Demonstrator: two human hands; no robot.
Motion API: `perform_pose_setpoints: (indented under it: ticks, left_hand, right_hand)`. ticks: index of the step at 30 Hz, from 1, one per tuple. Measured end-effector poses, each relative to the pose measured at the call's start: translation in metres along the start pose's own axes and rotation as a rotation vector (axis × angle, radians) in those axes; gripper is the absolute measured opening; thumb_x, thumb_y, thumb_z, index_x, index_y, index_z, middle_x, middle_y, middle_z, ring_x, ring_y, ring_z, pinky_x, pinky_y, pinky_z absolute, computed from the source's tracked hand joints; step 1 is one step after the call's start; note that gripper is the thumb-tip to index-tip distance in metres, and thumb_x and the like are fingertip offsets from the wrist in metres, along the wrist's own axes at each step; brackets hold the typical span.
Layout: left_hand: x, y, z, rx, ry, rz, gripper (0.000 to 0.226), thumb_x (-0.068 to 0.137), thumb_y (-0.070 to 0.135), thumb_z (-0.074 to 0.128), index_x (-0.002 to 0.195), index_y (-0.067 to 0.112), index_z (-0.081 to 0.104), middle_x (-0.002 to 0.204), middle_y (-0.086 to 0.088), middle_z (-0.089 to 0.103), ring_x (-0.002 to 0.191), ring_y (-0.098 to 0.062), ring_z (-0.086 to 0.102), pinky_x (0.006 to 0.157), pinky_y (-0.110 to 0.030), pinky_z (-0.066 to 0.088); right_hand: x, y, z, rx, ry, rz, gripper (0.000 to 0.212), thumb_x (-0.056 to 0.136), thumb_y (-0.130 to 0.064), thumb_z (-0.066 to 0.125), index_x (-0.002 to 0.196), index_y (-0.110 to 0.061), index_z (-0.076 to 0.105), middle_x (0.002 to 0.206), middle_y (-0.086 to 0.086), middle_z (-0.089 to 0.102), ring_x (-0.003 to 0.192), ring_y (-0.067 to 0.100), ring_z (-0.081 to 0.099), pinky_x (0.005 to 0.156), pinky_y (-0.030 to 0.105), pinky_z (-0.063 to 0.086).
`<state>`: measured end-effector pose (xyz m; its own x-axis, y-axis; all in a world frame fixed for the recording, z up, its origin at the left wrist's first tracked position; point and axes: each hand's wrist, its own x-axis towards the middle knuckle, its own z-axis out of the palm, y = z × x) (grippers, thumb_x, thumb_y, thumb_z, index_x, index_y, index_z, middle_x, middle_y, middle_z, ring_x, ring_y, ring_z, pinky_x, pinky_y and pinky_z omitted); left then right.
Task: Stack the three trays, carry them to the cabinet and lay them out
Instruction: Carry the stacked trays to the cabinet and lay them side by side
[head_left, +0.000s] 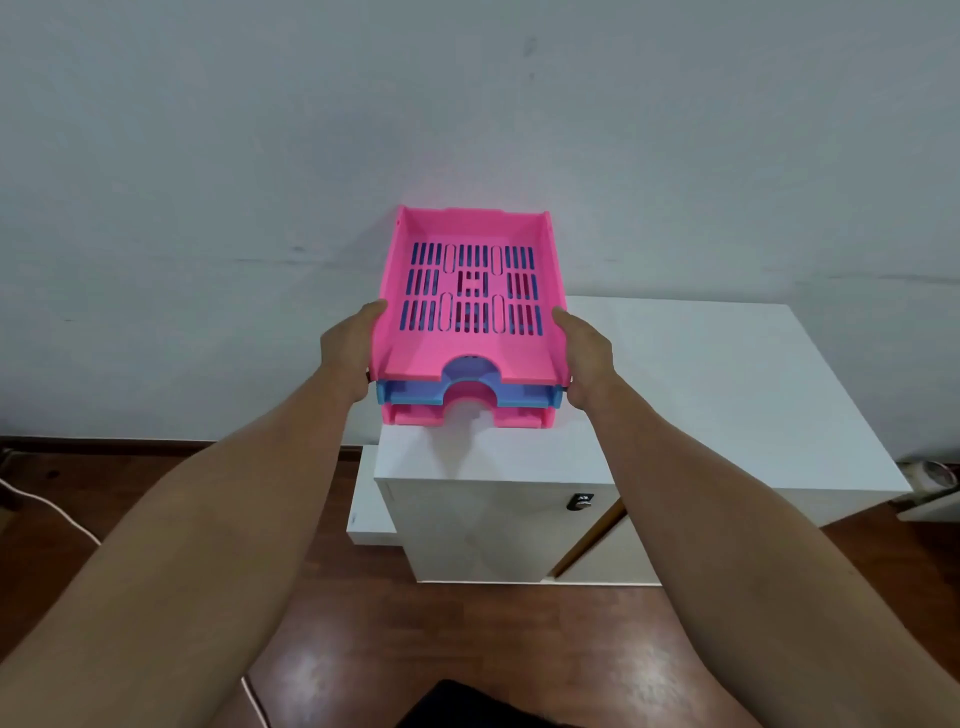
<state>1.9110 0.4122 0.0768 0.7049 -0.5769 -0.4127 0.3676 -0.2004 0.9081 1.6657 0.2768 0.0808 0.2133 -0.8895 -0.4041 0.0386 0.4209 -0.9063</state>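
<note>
Pink plastic makes up the top tray (470, 291) of a stack of three, its floor cut with rows of slots and its near edge notched with a half-round cutout. Under it sits a blue tray (415, 397), and below that a second pink tray (415, 415), so the three lie nested one on another with their front edges stepped slightly. The stack is held over the near left corner of a white cabinet (701, 395), against a pale wall (208, 156); whether the bottom tray touches the cabinet top or hangs just above it cannot be told.

The left hand (350, 358) grasps the stack's left side, thumb lying along the top tray's rim and fingers hidden underneath. The right hand (584, 358) grasps the right side in the same way, thumb up against the rim. Both forearms reach straight forward from the bottom of the view.

The cabinet front carries a small dark lock (580, 501). A dark wooden floor (441, 649) lies below, with a white cable (47, 506) trailing at the left.
</note>
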Motion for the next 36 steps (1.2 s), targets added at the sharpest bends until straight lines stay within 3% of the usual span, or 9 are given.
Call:
perform_pose_setpoints:
  ticks: [2, 5, 9, 11, 14, 19, 27, 32, 36]
  left_hand:
    - [-0.004, 0.005, 0.005, 0.000, 0.056, 0.094, 0.009, 0.093, 0.024, 0.073, 0.096, 0.016, 0.069, 0.089, 0.001, 0.068, 0.083, -0.023, 0.066, 0.092, -0.046, 0.058]
    - [-0.012, 0.008, 0.010, 0.011, 0.058, 0.189, 0.015, 0.093, 0.016, 0.071, 0.079, 0.016, 0.067, 0.081, 0.001, 0.067, 0.077, -0.020, 0.065, 0.093, -0.046, 0.058]
    - [-0.021, 0.004, 0.012, 0.122, 0.074, 0.240, 0.033, 0.090, 0.011, 0.067, 0.123, 0.006, 0.067, 0.110, -0.004, 0.066, 0.100, -0.023, 0.064, 0.094, -0.037, 0.055]
    - [-0.027, 0.003, 0.012, 0.202, 0.060, 0.284, 0.023, 0.092, 0.002, 0.059, 0.109, 0.013, 0.070, 0.096, 0.000, 0.067, 0.098, -0.026, 0.063, 0.086, -0.037, 0.057]
    - [-0.028, 0.004, 0.012, 0.326, 0.051, 0.329, 0.037, 0.089, -0.004, 0.049, 0.108, 0.012, 0.076, 0.094, -0.005, 0.071, 0.098, -0.033, 0.069, 0.087, -0.045, 0.062]
    - [-0.034, 0.006, 0.018, 0.374, 0.085, 0.408, 0.042, 0.085, -0.003, 0.045, 0.075, 0.030, 0.068, 0.089, -0.009, 0.071, 0.082, -0.027, 0.065, 0.082, -0.050, 0.062]
    - [-0.071, 0.000, 0.061, 0.394, 0.081, 0.508, 0.035, 0.076, -0.001, 0.044, 0.086, 0.014, 0.074, 0.073, -0.006, 0.057, 0.065, -0.019, 0.046, 0.058, -0.030, 0.040]
    - [-0.107, -0.013, 0.114, 0.365, 0.041, 0.522, 0.047, 0.076, -0.004, 0.041, 0.098, 0.020, 0.076, 0.084, -0.006, 0.068, 0.073, -0.020, 0.056, 0.066, -0.034, 0.050]
    - [-0.142, -0.031, 0.163, 0.409, 0.044, 0.511, 0.045, 0.083, -0.006, 0.044, 0.102, 0.021, 0.074, 0.079, 0.001, 0.067, 0.070, -0.018, 0.058, 0.054, -0.018, 0.045]
  right_hand:
    - [-0.003, -0.004, 0.005, -0.098, 0.079, -0.079, 0.051, 0.094, -0.032, 0.069, 0.137, -0.007, 0.059, 0.130, 0.009, 0.067, 0.113, 0.029, 0.068, 0.094, 0.043, 0.057]
    - [-0.012, -0.010, 0.011, -0.253, 0.123, -0.165, 0.066, 0.096, -0.038, 0.063, 0.152, -0.008, 0.044, 0.149, 0.009, 0.054, 0.130, 0.028, 0.057, 0.109, 0.041, 0.047]
    - [-0.015, -0.009, 0.011, -0.401, 0.095, -0.224, 0.025, 0.093, -0.011, 0.050, 0.111, -0.004, 0.065, 0.091, 0.002, 0.065, 0.084, 0.026, 0.061, 0.066, 0.029, 0.051]
    - [-0.015, -0.007, 0.011, -0.448, 0.072, -0.260, 0.028, 0.089, -0.001, 0.040, 0.099, -0.008, 0.066, 0.081, -0.001, 0.063, 0.071, 0.020, 0.058, 0.057, 0.025, 0.044]
    - [-0.014, -0.009, 0.010, -0.466, 0.050, -0.264, 0.036, 0.091, 0.003, 0.034, 0.099, -0.011, 0.066, 0.086, 0.001, 0.064, 0.068, 0.011, 0.057, 0.057, 0.024, 0.045]
    - [-0.010, -0.014, 0.001, -0.419, 0.050, -0.249, 0.041, 0.087, 0.007, 0.031, 0.095, -0.007, 0.068, 0.089, 0.008, 0.067, 0.074, 0.023, 0.062, 0.067, 0.034, 0.056]
    - [-0.014, -0.034, -0.054, -0.373, 0.061, -0.298, 0.039, 0.086, 0.007, 0.033, 0.090, -0.008, 0.068, 0.089, 0.011, 0.068, 0.076, 0.028, 0.061, 0.075, 0.044, 0.059]
    - [-0.016, -0.052, -0.119, -0.365, 0.085, -0.315, 0.038, 0.082, 0.008, 0.030, 0.074, -0.014, 0.060, 0.075, 0.003, 0.059, 0.068, 0.024, 0.050, 0.063, 0.033, 0.045]
    - [-0.018, -0.066, -0.176, -0.381, 0.102, -0.325, 0.036, 0.081, 0.007, 0.030, 0.076, -0.013, 0.060, 0.072, 0.002, 0.056, 0.065, 0.023, 0.045, 0.061, 0.031, 0.040]
